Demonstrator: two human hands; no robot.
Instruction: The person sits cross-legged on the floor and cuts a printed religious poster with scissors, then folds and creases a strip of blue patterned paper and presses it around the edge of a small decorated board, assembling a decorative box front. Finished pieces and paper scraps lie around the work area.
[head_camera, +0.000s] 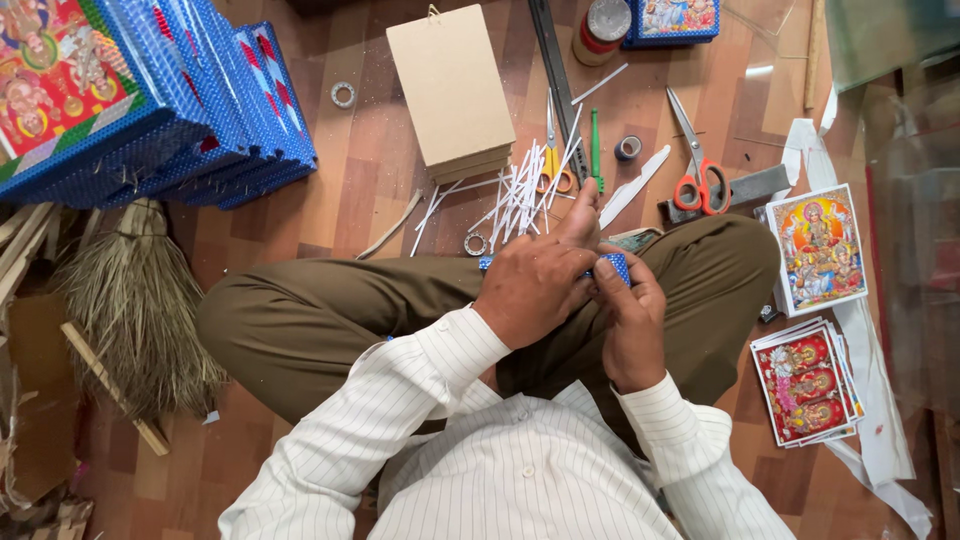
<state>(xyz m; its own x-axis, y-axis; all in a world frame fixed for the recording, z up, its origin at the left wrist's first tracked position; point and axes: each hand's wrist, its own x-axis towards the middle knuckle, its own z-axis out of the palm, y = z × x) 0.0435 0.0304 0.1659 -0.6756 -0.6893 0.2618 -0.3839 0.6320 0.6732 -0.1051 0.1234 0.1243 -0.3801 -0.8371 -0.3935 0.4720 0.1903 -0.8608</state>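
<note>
held over the lap above the crossed olive-trousered legs (330, 310): a small blue patterned strip of shiny frame moulding (618, 266), mostly hidden, only its right end and a sliver near the left wrist showing. left hand (535, 285) curled over the top of it, forefinger stretched forward toward the floor; right hand (630, 320) closed around the near end, thumb pressed on the blue face. looks light and stiff, probably foil-wrapped and so a little slippery and easy to dent or scuff; best pinched by the edges or ends rather than across the glossy face, judging from the look. little open room ahead: a scatter of thin white strips (515, 195) just beyond the knees, yellow-handled scissors (552, 165) among them, red-handled scissors (700, 175) to the right, a stack of plain brown boards (452, 90) farther out. on the right, colourful printed pictures (815, 320) near the knee; on the left, a pile of blue-framed pictures (150, 100) and a straw broom (135, 310). freest space directly above the lap, between the knees.
</note>
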